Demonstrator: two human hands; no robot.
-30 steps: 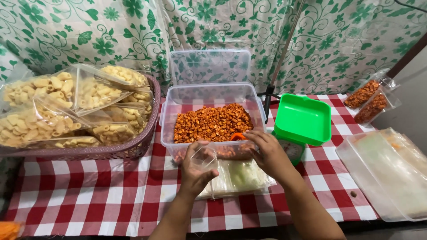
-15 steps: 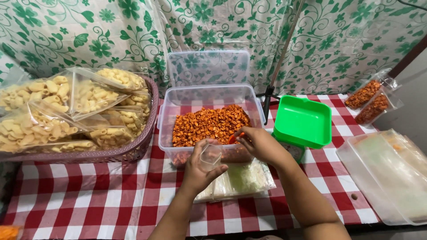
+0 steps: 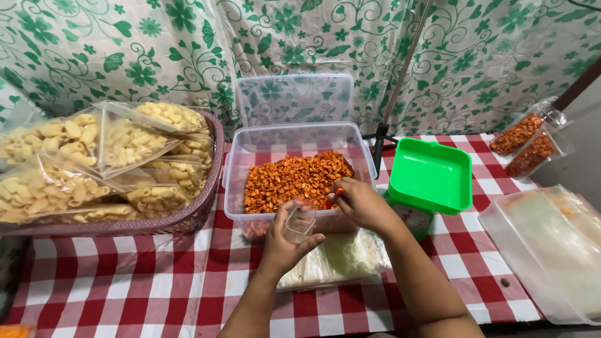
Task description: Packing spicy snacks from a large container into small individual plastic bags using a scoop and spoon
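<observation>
checkered tablecloth (image 3: 125,294) bare in front, left hand (image 3: 285,241) gripping clear bag (image 3: 299,224), right hand (image 3: 360,203) pinching orange scoop (image 3: 333,197) at tub (image 3: 238,181) rim

Head camera, single view: you wear it, and it looks steeply down and forward over your own forearms onto the red-and-white checked tablecloth (image 3: 113,294). Range: close, at arm's reach. Centre of frame: the clear plastic tub of orange snacks (image 3: 294,178). Upper edge: the green floral backdrop sheet (image 3: 438,56), facing you. Left margin: the basket of macaroni bags (image 3: 188,216). Right margin: the green scale tray (image 3: 431,175). No second view to overlap.
</observation>
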